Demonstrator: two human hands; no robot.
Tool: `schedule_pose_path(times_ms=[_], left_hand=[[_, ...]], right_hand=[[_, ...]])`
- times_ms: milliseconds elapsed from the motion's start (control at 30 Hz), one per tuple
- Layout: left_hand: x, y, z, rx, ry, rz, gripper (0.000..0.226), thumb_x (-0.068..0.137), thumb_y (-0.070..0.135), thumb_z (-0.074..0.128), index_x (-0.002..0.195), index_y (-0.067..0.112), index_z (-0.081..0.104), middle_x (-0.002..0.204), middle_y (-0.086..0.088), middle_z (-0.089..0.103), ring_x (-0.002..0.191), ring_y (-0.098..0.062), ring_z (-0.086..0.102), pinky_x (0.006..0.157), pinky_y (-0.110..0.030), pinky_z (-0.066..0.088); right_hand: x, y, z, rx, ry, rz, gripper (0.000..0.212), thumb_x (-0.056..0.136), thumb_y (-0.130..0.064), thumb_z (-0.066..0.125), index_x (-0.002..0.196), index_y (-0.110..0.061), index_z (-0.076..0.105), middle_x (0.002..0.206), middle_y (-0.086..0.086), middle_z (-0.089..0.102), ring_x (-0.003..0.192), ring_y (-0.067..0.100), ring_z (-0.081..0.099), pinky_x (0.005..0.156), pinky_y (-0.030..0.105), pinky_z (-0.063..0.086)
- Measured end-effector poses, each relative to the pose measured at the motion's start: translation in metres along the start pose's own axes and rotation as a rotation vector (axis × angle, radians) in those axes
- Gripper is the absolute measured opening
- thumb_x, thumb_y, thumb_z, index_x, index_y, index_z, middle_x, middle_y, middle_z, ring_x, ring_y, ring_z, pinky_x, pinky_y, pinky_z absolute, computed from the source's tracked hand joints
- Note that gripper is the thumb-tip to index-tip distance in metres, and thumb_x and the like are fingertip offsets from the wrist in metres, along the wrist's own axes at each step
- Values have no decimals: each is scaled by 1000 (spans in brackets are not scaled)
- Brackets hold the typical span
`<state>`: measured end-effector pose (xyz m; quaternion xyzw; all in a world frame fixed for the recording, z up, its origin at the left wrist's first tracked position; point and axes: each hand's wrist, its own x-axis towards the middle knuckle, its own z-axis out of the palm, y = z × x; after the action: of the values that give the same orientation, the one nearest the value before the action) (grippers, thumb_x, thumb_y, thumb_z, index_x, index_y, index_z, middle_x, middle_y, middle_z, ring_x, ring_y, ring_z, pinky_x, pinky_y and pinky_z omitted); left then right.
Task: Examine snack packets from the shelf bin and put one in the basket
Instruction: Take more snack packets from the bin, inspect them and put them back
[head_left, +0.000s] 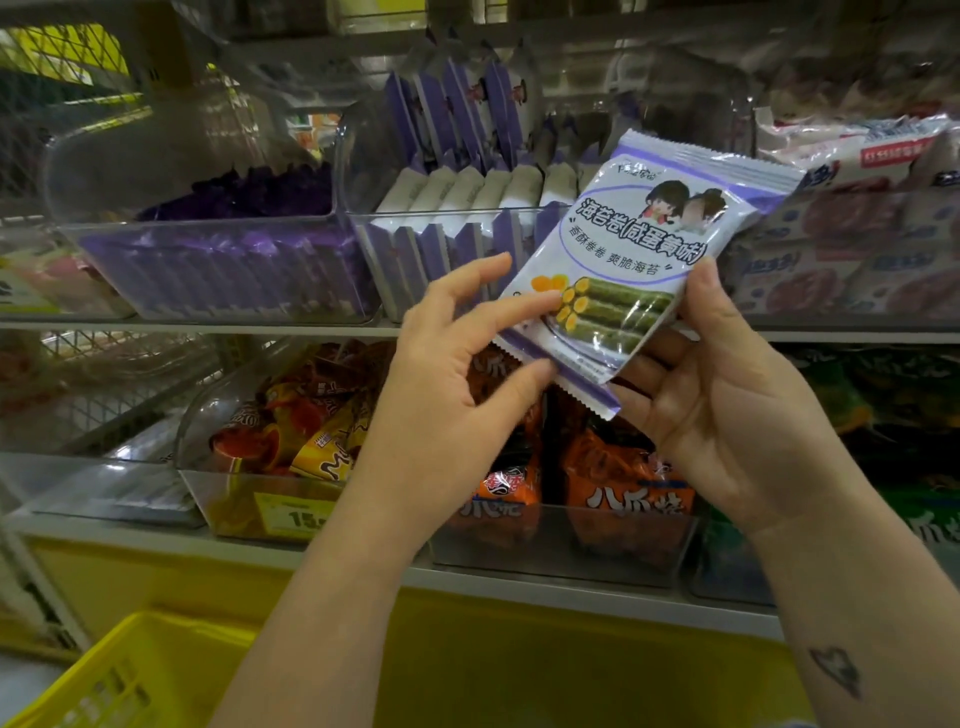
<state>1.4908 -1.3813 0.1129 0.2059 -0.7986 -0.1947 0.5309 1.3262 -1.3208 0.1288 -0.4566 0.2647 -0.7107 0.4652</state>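
Note:
A white and purple snack packet with seaweed rolls printed on it is tilted in front of the shelf, face toward me. My right hand grips its lower right side, thumb on the front and fingers behind. My left hand pinches its lower left corner with thumb and forefinger. Behind it, on the upper shelf, stands a clear shelf bin of matching purple and white packets. A yellow basket sits at the bottom left, below my left forearm.
A second clear bin of dark purple packets stands left of the first. Pink and white packs fill the right. The lower shelf holds bins of orange and red snack bags. A yellow shelf base runs below.

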Motion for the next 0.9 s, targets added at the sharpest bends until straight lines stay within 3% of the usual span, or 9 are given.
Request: schedule_pose_path(times_ms=[67,133,267,333,400,533,667,767,900], left_hand=[[-1,4,0,-7,-59,-32,41,82,43,67,122,46,56,140,23,42,136,4,33,111,-15,30],[0,6,0,-42,-95,-77,45,80,54,63,124,50,54,140,27,41,136,7,31,109,-16,30],[0,4,7,-100,-142,-122,57,81,58,59,135,53,44,144,27,36,133,14,30,105,-6,31],[0,2,9,-187,-177,-147,60,83,53,61,139,53,40,145,24,39,135,5,35,110,-24,37],[1,-1,8,-322,-208,-182,56,85,44,63,138,48,44,141,17,50,131,-5,48,106,-37,44],[0,-8,3,-720,-315,-302,47,86,32,64,133,33,56,126,3,65,115,-13,61,90,-26,51],[-4,-14,6,-987,-490,-456,40,89,29,60,129,25,61,130,-7,63,117,-23,61,94,-34,53],[-4,-20,8,-940,-475,-502,40,88,32,57,127,27,63,130,-5,64,118,-23,62,90,-34,54],[-1,-24,12,-726,-291,-451,40,86,38,58,126,33,61,122,1,68,115,-19,64,89,-38,55]], right_hand=[[-1,0,1,-25,6,-33,43,81,-42,54,114,-17,66,113,10,72,101,25,71,68,32,60],[-2,0,1,-78,13,-68,39,80,-40,57,110,-16,64,109,8,73,97,23,72,64,29,59],[-4,6,4,-221,-29,-96,46,69,-42,68,111,-24,61,108,0,73,99,18,70,68,32,58],[-4,9,4,-265,-53,-82,50,71,-44,65,117,-24,58,104,-3,73,96,13,70,70,31,57],[-3,8,3,-302,-70,-62,52,80,-47,54,124,-20,54,108,-1,72,98,15,69,75,33,58],[0,6,-1,-373,-17,-58,54,83,-51,46,129,-24,55,118,0,69,111,15,65,93,40,51],[1,8,-3,-266,3,-36,48,81,-36,54,123,-14,58,108,-1,72,103,15,68,80,30,58],[1,8,-7,-212,54,-62,49,73,-29,63,120,-16,58,104,-1,74,98,16,71,71,28,59],[1,10,-12,-317,87,-142,49,67,-30,69,114,-25,56,100,-7,74,96,15,71,72,31,59]])
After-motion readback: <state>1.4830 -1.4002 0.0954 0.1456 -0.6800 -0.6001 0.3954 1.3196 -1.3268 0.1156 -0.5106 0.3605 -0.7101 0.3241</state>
